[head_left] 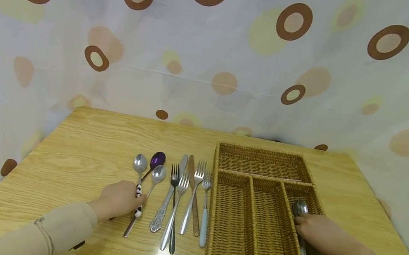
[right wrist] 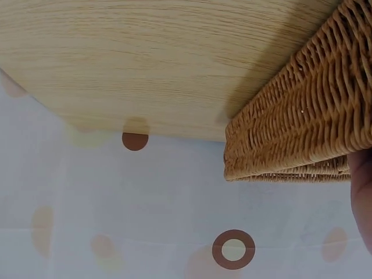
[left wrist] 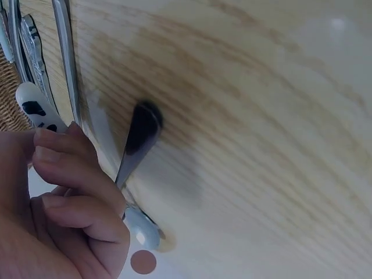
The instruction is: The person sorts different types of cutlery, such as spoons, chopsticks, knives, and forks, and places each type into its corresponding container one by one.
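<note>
My left hand (head_left: 121, 198) pinches the black-and-white spotted handle of a spoon (head_left: 140, 163) at the left of the cutlery; the handle's end (left wrist: 36, 104) pokes past my fingers in the left wrist view. Beside it lie a purple spoon (head_left: 157, 159) and a plain metal spoon (head_left: 158, 174). My right hand (head_left: 318, 233) is down inside the rightmost long compartment of a wicker cutlery basket (head_left: 237, 172). It holds a metal spoon (head_left: 300, 207) there, the bowl toward the back and part of the handle covered by my fingers.
Between hand and basket lie several forks (head_left: 200, 170), a silver knife (head_left: 158, 220) with an ornate handle and a brown knife (head_left: 195, 221). The basket has a cross compartment at its back. A patterned curtain (head_left: 213, 59) hangs behind the wooden table (head_left: 110, 132).
</note>
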Tool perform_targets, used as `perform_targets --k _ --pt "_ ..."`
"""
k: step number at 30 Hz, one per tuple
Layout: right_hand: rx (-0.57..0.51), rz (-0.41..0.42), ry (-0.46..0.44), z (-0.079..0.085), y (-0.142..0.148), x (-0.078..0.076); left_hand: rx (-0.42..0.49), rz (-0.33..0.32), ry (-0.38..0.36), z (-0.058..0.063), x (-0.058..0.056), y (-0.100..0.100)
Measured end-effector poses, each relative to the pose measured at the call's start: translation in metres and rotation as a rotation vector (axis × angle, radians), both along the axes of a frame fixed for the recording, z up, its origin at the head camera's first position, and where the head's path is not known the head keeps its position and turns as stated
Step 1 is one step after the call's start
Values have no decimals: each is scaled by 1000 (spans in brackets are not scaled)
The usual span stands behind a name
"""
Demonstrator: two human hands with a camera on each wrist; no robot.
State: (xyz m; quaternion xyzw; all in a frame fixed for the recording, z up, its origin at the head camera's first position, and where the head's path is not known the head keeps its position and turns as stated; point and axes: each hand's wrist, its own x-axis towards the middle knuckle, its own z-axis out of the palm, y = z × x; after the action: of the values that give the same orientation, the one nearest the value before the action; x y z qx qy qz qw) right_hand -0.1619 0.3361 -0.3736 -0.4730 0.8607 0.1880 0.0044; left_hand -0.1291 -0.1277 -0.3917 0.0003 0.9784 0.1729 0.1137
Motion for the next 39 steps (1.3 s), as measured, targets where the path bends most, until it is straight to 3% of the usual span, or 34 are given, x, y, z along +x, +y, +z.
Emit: perform_targets --k 10,18,27,32,39 --pt "-105 -66 -64 2 2 -3 67 42 6 0 -1 1" --pt "-207 -85 75 24 -3 -11 111 88 78 2 -4 3" --pt "-244 26 201 45 -16 -22 149 100 133 7 -2 8" --pt "-225 37 231 55 -30 -25 179 84 143 11 2 15" --pt "-193 12 196 67 -60 -27 218 32 169 19 9 29"
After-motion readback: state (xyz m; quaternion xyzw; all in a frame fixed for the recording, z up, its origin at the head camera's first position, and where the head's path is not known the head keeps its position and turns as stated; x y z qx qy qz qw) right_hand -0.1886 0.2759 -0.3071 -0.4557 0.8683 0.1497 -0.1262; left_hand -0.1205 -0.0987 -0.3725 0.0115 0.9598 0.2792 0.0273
